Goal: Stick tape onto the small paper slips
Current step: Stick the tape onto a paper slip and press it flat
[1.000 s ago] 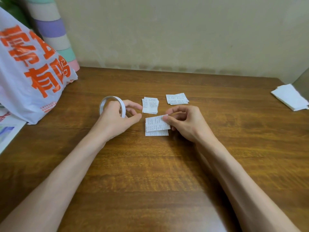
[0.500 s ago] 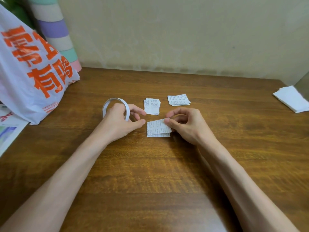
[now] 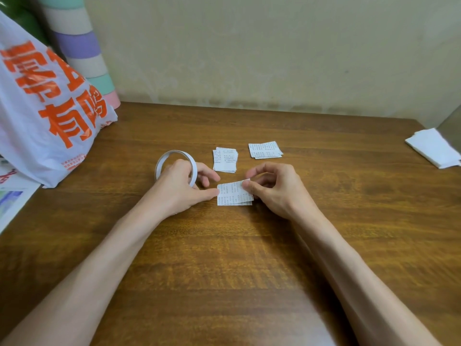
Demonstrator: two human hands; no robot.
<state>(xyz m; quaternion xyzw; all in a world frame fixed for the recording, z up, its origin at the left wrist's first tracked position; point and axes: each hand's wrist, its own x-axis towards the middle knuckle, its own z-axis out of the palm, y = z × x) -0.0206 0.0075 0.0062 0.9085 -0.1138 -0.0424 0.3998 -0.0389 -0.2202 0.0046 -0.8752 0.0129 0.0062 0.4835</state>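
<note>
A small stack of printed paper slips point(image 3: 233, 194) lies on the wooden table point(image 3: 249, 258) between my hands. My right hand point(image 3: 272, 191) pinches the right edge of the top slip with thumb and forefinger, lifting that edge slightly. My left hand point(image 3: 182, 188) grips a thin white tape roll point(image 3: 172, 156), standing on edge, and its thumb tip touches the left edge of the stack. Two more slip piles lie behind: one point(image 3: 225, 159) just beyond the hands, another point(image 3: 265, 149) to its right.
A white plastic bag point(image 3: 45, 116) with orange lettering stands at the left, on printed paper point(image 3: 10, 203). Behind it rises a pastel striped roll point(image 3: 82, 46). Folded white sheets point(image 3: 435, 151) lie at the table's right edge. A wall closes the far side.
My left thumb has come up against the stack's left edge. My right fingers have shifted on the top slip's right edge, raising it a little. The tape roll stays in my left hand.
</note>
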